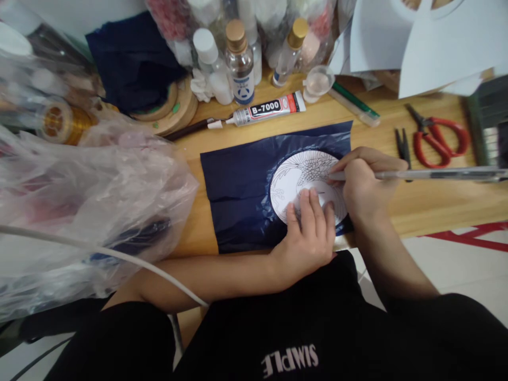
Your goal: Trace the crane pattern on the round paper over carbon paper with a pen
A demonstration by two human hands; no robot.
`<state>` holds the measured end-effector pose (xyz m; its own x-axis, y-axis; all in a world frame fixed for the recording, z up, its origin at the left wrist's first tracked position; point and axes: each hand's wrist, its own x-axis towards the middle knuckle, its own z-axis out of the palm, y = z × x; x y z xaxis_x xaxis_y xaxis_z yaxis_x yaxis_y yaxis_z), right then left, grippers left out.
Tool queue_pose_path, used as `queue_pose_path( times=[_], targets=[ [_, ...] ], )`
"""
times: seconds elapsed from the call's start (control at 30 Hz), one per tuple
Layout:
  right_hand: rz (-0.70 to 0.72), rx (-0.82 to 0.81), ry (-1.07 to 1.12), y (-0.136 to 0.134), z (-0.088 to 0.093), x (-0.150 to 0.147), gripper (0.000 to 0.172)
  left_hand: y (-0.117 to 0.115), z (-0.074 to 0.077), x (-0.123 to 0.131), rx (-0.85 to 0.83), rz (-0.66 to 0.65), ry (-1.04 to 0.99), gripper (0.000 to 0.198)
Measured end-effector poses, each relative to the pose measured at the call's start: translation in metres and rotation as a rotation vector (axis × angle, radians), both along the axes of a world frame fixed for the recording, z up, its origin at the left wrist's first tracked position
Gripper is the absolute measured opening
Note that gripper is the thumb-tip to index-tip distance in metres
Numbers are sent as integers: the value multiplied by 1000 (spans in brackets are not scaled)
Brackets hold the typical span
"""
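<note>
A round white paper [286, 182] printed with a fine line drawing of feather-like patterns lies on a creased, shiny dark blue sheet [238, 190]. My left hand [307, 238] rests on the lower part of the paper, fingers stretched out and slightly apart, covering some of the drawing. At the paper's right side, my right hand [363, 185] pinches a slim clear pen [444, 173]. The pen's tip end is over the right part of the drawing, and its long barrel points off to the right. Whether the tip touches the paper I cannot tell.
Behind the sheet lie a B-7000 glue tube [270, 108] and a green-and-clear tool [355, 103], near several bottles [240, 63]. Red-handled scissors [436, 137] and black tweezers [402, 145] are at right. A plastic bag [130, 180] and white cable [119, 256] occupy the left.
</note>
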<state>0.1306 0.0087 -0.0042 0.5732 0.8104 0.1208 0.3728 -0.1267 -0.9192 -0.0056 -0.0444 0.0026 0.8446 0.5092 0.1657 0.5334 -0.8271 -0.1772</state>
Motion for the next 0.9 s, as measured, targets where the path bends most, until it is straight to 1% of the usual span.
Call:
queue_pose_path(
  times=[0.13, 0.33, 0.5, 0.67, 0.8, 0.9],
  targets=[
    [14, -17, 5, -1, 0, 0, 23, 0, 0, 0, 0, 2, -8, 72],
    [56, 11, -29, -1, 0, 2, 23, 0, 0, 0, 0, 0, -4, 72],
    [27, 6, -4, -1, 2, 1, 25, 0, 1, 0, 12, -3, 8, 70],
    [54, -13, -11, -1, 2, 0, 24, 1, 1, 0, 9, 1, 5, 69],
    [16, 8, 16, -1, 1, 0, 24, 1, 1, 0, 9, 4, 4, 67],
    [19, 7, 13, -1, 2, 0, 24, 1, 1, 0, 15, 4, 6, 68]
  ],
)
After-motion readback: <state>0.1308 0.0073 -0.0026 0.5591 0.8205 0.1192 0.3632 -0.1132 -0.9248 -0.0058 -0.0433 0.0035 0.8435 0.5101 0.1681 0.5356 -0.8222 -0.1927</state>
